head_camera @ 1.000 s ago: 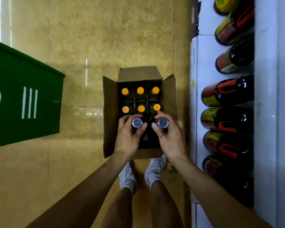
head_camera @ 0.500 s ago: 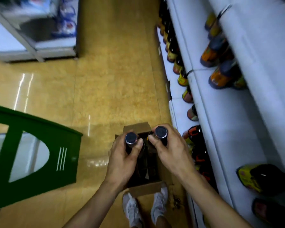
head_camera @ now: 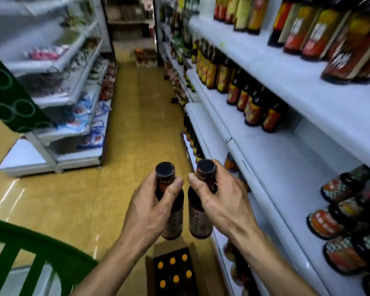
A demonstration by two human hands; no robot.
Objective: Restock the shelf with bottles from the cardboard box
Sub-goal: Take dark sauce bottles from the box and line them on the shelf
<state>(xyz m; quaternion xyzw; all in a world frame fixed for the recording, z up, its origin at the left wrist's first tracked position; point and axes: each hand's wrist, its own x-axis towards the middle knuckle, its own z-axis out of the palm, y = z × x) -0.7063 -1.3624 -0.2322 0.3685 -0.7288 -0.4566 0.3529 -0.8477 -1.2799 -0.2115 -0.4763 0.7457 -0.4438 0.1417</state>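
My left hand (head_camera: 152, 206) grips the neck of a dark glass bottle (head_camera: 174, 218) with a dark cap. My right hand (head_camera: 220, 197) grips a second dark bottle (head_camera: 199, 221) the same way. Both bottles hang upright, side by side, above the open cardboard box (head_camera: 151, 272) on the floor. Several orange-capped bottles (head_camera: 173, 270) still stand in the box. The white shelf (head_camera: 271, 167) runs along my right, with an open stretch of board level with my hands.
Rows of dark labelled bottles (head_camera: 256, 107) fill the upper right shelves, and more lie at the far right (head_camera: 342, 212). A green stand (head_camera: 41, 261) is at my lower left. Shelves of packaged goods (head_camera: 73, 82) line the left of the tan-tiled aisle (head_camera: 137, 135).
Both hands have lifted the two bottles out of the box to about shelf height. My view has swung up from the floor to the aisle and the shelves.
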